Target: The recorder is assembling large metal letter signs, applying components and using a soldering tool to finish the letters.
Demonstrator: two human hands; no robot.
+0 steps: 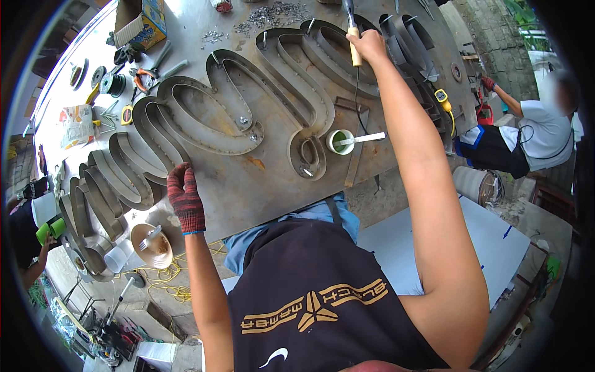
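Note:
My right hand (370,48), bare, is closed round the wooden handle (355,54) of a soldering iron. Its metal shaft (348,8) points toward the far edge of the view, and the tip is out of sight. My left hand (186,201) wears a red and black knit glove. Its fingers are stretched out, with the tips against the near wall of a curved grey metal letter form (162,131). More such forms, one large and looping (282,68), stand on edge across the metal table (254,192). Small shiny bolts sit inside some.
A white cup (333,147) of green liquid holds a flat white stick. Pliers (146,77), a wire spool (113,85), a box (141,25) and loose metal bits (269,17) lie farther off. A bowl (152,247) stands near left. Another person (533,133) is at the right, another at left.

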